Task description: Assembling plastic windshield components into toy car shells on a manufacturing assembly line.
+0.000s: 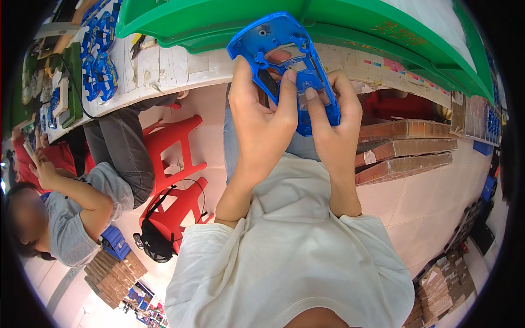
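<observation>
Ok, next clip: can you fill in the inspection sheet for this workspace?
Surface: pale worktable with taped patches, under a green plastic tray.
Job's things: blue moulded plastic shell with cut-out openings, held up in front of the table edge.
Clutter: more blue plastic parts lie along the table's left end.
Grippers: left hand and right hand both grip the shell, thumbs pressing its inner face.
Cables: a thin black cable runs off the table's left end.
Surroundings: red plastic stools, a seated person in grey, stacked brown cartons on the tiled floor.
</observation>
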Action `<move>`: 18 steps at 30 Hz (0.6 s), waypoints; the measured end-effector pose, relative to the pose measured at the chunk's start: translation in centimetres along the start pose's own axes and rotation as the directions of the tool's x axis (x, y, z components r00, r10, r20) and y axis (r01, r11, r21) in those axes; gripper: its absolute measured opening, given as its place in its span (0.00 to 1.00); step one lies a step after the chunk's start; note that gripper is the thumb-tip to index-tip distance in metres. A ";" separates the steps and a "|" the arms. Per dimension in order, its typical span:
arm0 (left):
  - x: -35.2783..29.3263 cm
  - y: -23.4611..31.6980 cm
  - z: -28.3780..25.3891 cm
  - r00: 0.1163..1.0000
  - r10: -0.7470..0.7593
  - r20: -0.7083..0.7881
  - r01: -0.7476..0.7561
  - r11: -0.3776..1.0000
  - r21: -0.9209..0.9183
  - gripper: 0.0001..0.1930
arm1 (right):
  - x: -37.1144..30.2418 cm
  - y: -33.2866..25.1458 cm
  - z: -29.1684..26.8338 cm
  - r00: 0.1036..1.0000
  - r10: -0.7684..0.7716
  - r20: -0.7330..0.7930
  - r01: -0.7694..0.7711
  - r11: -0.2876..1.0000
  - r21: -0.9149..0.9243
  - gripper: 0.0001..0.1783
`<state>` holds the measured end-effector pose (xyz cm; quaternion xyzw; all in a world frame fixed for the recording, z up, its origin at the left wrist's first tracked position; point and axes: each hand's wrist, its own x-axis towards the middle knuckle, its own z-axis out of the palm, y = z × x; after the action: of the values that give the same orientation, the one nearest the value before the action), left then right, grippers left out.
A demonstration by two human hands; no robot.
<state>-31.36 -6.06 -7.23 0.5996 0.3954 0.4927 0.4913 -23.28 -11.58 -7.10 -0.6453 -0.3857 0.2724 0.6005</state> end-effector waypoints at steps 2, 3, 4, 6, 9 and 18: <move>-0.2 0.2 0.1 0.999 -0.034 0.000 0.034 0.999 -0.009 0.08 | 0.0 0.1 0.0 1.000 0.008 -0.001 -0.008 1.000 0.021 0.06; -0.3 0.3 0.2 0.998 -0.069 -0.001 0.069 0.997 -0.018 0.09 | 0.0 0.2 -0.1 1.000 0.016 0.000 -0.016 0.999 0.041 0.06; -0.3 0.4 0.3 0.998 -0.068 0.000 0.068 0.998 -0.017 0.09 | 0.0 0.2 -0.1 1.000 0.016 0.000 -0.016 0.999 0.042 0.06; -0.4 0.5 0.4 0.997 -0.072 -0.014 0.071 0.997 -0.044 0.09 | 0.0 0.1 -0.1 1.000 0.025 0.009 -0.026 0.997 0.071 0.06; -0.4 0.9 0.3 0.995 -0.100 0.009 0.100 0.987 -0.122 0.08 | 0.0 0.2 0.0 1.000 0.025 -0.008 -0.024 0.996 0.087 0.06; 0.1 0.2 0.2 0.998 -0.054 -0.043 0.047 0.987 -0.156 0.04 | -0.1 0.1 0.1 0.999 -0.037 -0.020 0.038 0.999 0.019 0.07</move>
<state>-31.10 -6.01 -6.97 0.5374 0.3824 0.5234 0.5395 -23.36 -11.59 -7.17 -0.6347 -0.3891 0.2584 0.6156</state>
